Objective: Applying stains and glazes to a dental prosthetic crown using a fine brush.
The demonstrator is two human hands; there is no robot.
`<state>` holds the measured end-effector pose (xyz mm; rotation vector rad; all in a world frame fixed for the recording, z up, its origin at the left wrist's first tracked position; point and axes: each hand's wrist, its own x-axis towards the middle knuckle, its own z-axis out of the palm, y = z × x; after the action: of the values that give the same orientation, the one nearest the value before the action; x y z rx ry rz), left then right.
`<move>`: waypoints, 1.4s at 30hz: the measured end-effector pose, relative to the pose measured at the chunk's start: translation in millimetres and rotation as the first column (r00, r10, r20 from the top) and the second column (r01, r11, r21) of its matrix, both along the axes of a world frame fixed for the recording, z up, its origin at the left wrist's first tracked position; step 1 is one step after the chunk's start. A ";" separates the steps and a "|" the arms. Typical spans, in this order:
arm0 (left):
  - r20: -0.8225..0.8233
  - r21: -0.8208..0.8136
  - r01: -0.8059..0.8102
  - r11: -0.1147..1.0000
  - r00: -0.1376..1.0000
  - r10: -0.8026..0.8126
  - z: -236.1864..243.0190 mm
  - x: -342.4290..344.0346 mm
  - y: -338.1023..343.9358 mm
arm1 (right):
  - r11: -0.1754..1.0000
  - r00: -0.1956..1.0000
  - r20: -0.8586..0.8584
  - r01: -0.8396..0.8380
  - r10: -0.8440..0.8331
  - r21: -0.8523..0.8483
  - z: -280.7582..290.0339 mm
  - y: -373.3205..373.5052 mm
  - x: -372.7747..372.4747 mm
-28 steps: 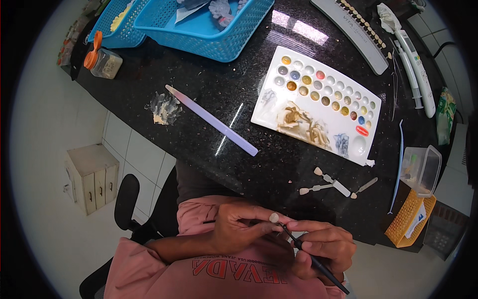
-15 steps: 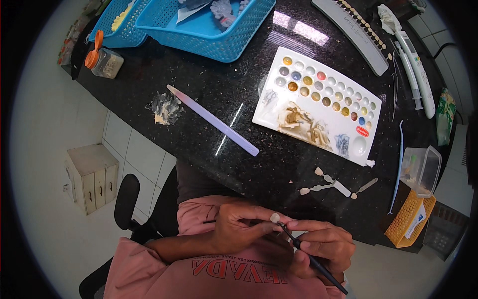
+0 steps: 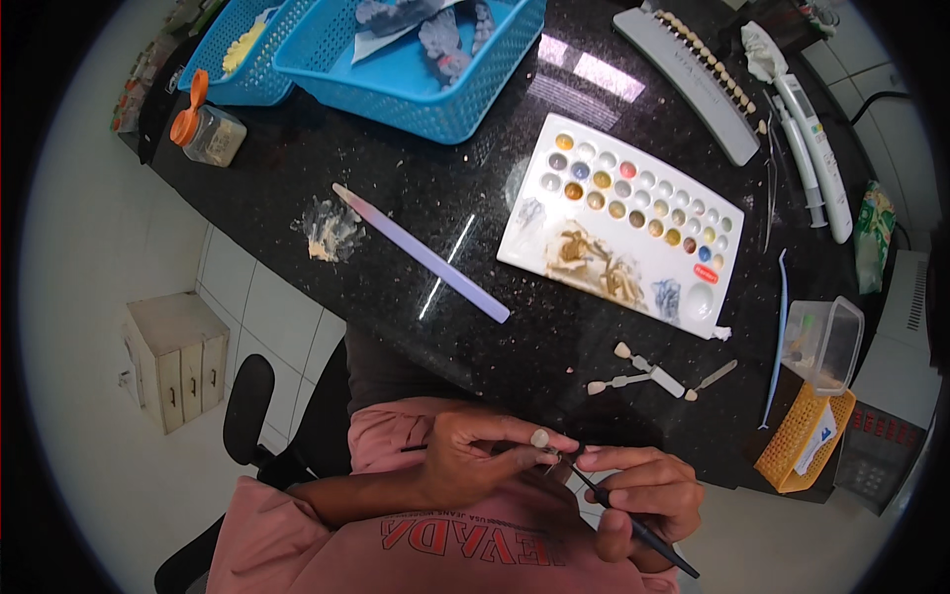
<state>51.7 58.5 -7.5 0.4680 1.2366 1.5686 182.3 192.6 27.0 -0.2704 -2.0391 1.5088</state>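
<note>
Close to my chest, my left hand [image 3: 473, 453] pinches a small pale tooth crown [image 3: 539, 438] between thumb and forefinger. What the crown sits on is mostly hidden by the fingers. My right hand [image 3: 648, 487] grips a slim black-handled brush [image 3: 648, 540], its thin front end pointing at my left fingertips. A small dark spot shows between the two hands; I cannot make out what it is. Beyond the hands on the black table lie shade tabs with tooth-shaped ends [image 3: 665, 380]. Farther off is a white palette [image 3: 529, 246] with wells of coloured paste and brown smears.
Left on the table are lilac tweezers [image 3: 435, 259], a pale paste smear [image 3: 325, 238] and an orange-lidded jar [image 3: 216, 141]. Blue baskets [image 3: 396, 94] stand behind. To the right are a tooth shade guide [image 3: 688, 84], syringes [image 3: 819, 163], a blue instrument [image 3: 776, 342] and a yellow basket [image 3: 807, 436].
The brush's front end has drawn slightly away from the crown, and its handle has shifted a little right. My left hand keeps its pinch. The table scene has shifted slightly in view.
</note>
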 end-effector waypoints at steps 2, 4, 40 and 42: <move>0.031 0.001 0.004 1.000 1.000 -0.004 -2.1 0.5 -0.5 | 0.982 0.988 -0.040 0.142 -0.148 -0.123 -1.1 -9.1 3.5; 0.038 -0.026 0.042 0.999 0.998 -0.041 -2.6 -3.4 -1.8 | 0.957 0.962 -0.004 0.270 -0.272 -0.105 6.1 -8.7 1.3; -0.073 -0.016 0.181 0.983 0.981 -0.182 -5.5 -68.9 -38.2 | 0.903 0.891 0.259 0.283 -0.372 0.322 41.4 78.9 -98.2; -0.070 -0.013 0.181 0.983 0.981 -0.181 -6.5 -61.0 -31.8 | 0.916 0.885 0.321 0.231 -0.338 0.327 44.7 78.7 -99.7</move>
<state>-9.4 26.7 -14.0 0.6190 1.2167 1.4034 82.5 271.3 71.8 -0.7597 -2.3464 1.0251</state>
